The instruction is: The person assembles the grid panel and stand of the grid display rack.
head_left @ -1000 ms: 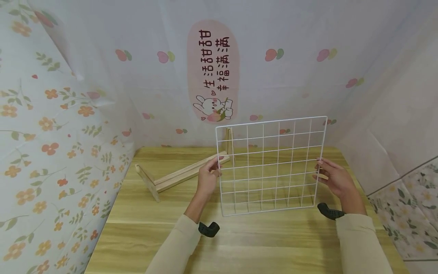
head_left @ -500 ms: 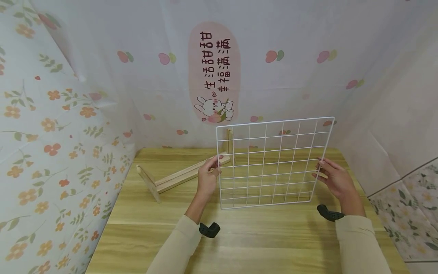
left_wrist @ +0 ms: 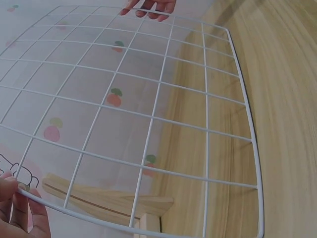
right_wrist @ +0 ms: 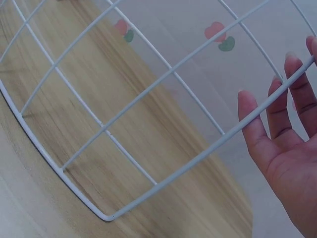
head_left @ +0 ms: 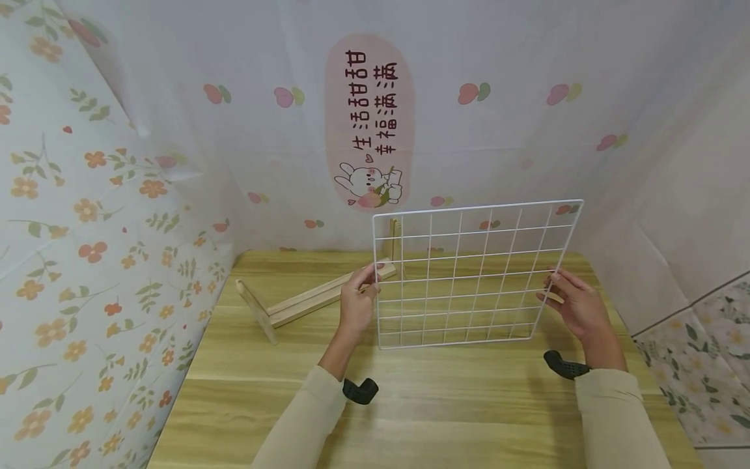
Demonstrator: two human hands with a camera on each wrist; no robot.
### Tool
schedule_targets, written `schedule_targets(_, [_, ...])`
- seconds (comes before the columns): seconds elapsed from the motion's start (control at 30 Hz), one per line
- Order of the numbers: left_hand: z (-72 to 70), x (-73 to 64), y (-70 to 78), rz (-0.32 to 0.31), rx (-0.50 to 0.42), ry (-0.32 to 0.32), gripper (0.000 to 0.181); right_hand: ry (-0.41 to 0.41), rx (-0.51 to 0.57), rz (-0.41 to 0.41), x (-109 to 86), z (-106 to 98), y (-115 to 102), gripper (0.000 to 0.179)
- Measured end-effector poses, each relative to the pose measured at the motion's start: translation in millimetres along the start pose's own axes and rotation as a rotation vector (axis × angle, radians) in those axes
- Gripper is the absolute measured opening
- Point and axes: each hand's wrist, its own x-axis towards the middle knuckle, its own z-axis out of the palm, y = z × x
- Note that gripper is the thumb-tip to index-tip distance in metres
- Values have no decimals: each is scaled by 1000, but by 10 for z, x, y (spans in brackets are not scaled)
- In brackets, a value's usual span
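A white wire grid panel (head_left: pixel 462 258) stands tilted between my two hands over the wooden table. My left hand (head_left: pixel 357 301) pinches its left side wire about midway up; the thumb and fingers also show in the left wrist view. On the opposite side, my right hand (head_left: pixel 577 306) holds the right side wire, with several fingers (right_wrist: pixel 256 119) behind it in the right wrist view. Behind the panel's left part lies a wooden stand (head_left: pixel 316 301), a grooved crossbar between two end pieces. Its far end piece (head_left: pixel 395 244) shows partly through the grid.
The wooden table (head_left: pixel 463 417) runs back to a white printed cloth (head_left: pixel 492 156) hanging behind it. Floral cloth (head_left: pixel 88 260) closes off the left side, and a pale wall covering (head_left: pixel 674 215) stands on the right. Dark wrist mounts (head_left: pixel 360 391) sit on both wrists.
The panel has tilted: its bottom edge has moved up and away in the head view, while its top right corner has shifted right. Both hands keep their hold; the wooden stand stays put.
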Motion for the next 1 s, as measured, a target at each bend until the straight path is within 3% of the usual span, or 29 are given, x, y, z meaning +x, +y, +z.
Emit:
schedule_targets(0.4, [2,-3,3,40,-10,-5,34,-25,60,-54,-14,14,30,32])
schedule_targets(1.0, [51,-14,-40,96,-34,59,33,-16,88,-170,-49,63,66,33])
